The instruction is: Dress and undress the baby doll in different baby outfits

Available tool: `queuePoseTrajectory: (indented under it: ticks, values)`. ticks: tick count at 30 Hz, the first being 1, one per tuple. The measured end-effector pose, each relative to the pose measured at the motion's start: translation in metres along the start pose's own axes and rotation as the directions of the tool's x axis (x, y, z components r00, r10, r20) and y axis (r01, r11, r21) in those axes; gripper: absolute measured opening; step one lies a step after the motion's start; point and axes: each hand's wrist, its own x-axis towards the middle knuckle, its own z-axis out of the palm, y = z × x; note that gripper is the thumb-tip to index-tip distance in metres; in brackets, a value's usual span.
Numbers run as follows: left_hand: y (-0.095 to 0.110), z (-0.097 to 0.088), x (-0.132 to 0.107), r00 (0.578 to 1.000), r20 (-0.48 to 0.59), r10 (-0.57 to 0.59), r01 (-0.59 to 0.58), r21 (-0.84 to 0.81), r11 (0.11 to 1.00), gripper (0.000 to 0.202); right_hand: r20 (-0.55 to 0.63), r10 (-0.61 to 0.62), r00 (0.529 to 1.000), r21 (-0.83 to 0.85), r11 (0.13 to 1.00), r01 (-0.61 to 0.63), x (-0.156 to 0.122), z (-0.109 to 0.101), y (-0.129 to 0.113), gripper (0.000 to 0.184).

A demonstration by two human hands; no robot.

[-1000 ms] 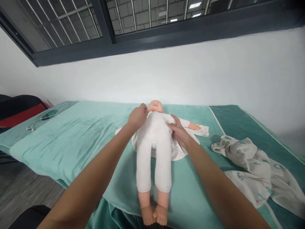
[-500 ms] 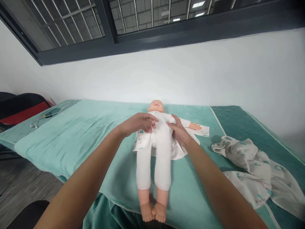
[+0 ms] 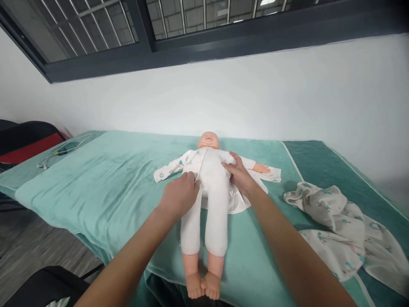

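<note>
One white-bodied, soft-looking baby doll (image 3: pixel 215 170) lies flat on mint-green plush bedding (image 3: pixel 118 170)! My left hand (image 3: pixel 181 192) curls over the printed white cotton shirt (image 3: pixel 174 166), can't tell if it's pinching; my right hand (image 3: pixel 240 175) spreads thumb and forefinger against the doll's side. Likely light, squashy: I'd brace the doll, take the shirt by its edge.

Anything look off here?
Yes: the printed top is lopsided on the doll, drawn over one side only; at picture right, the doll's arm lies on top of the sleeve. A printed cloth is crumpled farther right.
</note>
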Motion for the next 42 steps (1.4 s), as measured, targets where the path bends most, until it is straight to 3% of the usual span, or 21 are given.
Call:
queuePoseTrajectory:
  ticks: [2, 6, 9, 11, 13, 16, 18, 20, 22, 26, 31, 34, 37, 40, 42]
  values:
    - [0.003, -0.002, 0.002, 1.000, 0.009, 0.011, -0.011, -0.020, 1.000, 0.022, -0.002, -0.005, 1.000, 0.010, 1.000, 0.005, 0.001, 0.000, 0.001, 0.085]
    - [0.021, -0.013, 0.010, 0.995, -0.069, 0.069, -0.083, -0.220, 0.972, 0.027, 0.002, -0.007, 1.000, 0.031, 1.000, 0.007, 0.001, 0.000, 0.003, 0.085]
    - [0.037, -0.016, 0.010, 0.983, -0.045, 0.176, -0.180, -0.349, 0.919, 0.028, 0.009, -0.001, 1.000, 0.030, 1.000, 0.001, 0.001, -0.001, 0.003, 0.087]
    - [0.036, -0.011, 0.008, 0.967, -0.068, 0.247, -0.251, -0.440, 0.862, 0.025, 0.011, 0.000, 1.000, 0.015, 1.000, 0.000, 0.002, -0.002, 0.004, 0.087]
    - [0.019, 0.001, 0.008, 0.963, -0.188, 0.194, -0.264, -0.505, 0.822, 0.023, 0.007, 0.002, 1.000, 0.004, 1.000, -0.002, 0.002, -0.003, 0.004, 0.086]
    - [-0.031, 0.028, 0.010, 0.936, -0.347, -0.066, -0.103, -0.446, 0.889, 0.028, 0.001, 0.008, 1.000, -0.001, 1.000, -0.008, 0.002, -0.004, 0.004, 0.087]
    - [-0.069, 0.047, 0.013, 0.932, -0.339, -0.127, 0.041, -0.251, 0.967, 0.042, 0.001, 0.009, 1.000, -0.002, 1.000, -0.009, 0.003, -0.004, 0.004, 0.088]
    - [-0.101, 0.061, 0.017, 0.944, -0.253, -0.210, 0.193, -0.090, 0.977, 0.054, -0.001, 0.011, 1.000, -0.004, 1.000, -0.011, 0.003, -0.004, 0.004, 0.089]
    - [-0.124, 0.070, 0.023, 0.951, -0.189, -0.244, 0.250, 0.006, 0.968, 0.058, -0.005, 0.015, 1.000, -0.012, 1.000, -0.015, 0.003, -0.004, 0.004, 0.089]
    - [-0.150, 0.069, 0.038, 0.959, -0.170, -0.228, 0.246, 0.090, 0.965, 0.059, -0.019, 0.008, 1.000, -0.022, 1.000, -0.009, 0.003, -0.003, 0.003, 0.090]
    - [-0.168, 0.060, 0.048, 0.945, -0.220, -0.244, 0.266, 0.078, 0.961, 0.053, -0.004, 0.011, 1.000, -0.001, 1.000, -0.011, 0.001, -0.001, 0.000, 0.090]
    - [-0.166, 0.061, 0.047, 0.929, -0.255, -0.267, 0.280, 0.015, 0.960, 0.052, -0.010, 0.011, 1.000, -0.005, 1.000, -0.011, 0.000, 0.000, -0.002, 0.092]
    - [-0.147, 0.062, 0.047, 0.914, -0.350, -0.203, 0.175, -0.111, 0.978, 0.055, -0.023, 0.016, 1.000, -0.028, 0.999, -0.017, 0.001, 0.001, -0.004, 0.093]
    - [-0.107, 0.052, 0.055, 0.906, -0.397, -0.145, 0.043, -0.256, 0.966, 0.051, -0.014, 0.011, 1.000, -0.046, 0.999, -0.012, 0.003, 0.000, -0.002, 0.093]
    - [-0.073, 0.039, 0.064, 0.933, -0.321, -0.162, 0.015, -0.416, 0.909, 0.045, -0.013, 0.002, 1.000, -0.059, 0.998, -0.002, 0.005, -0.001, 0.000, 0.093]
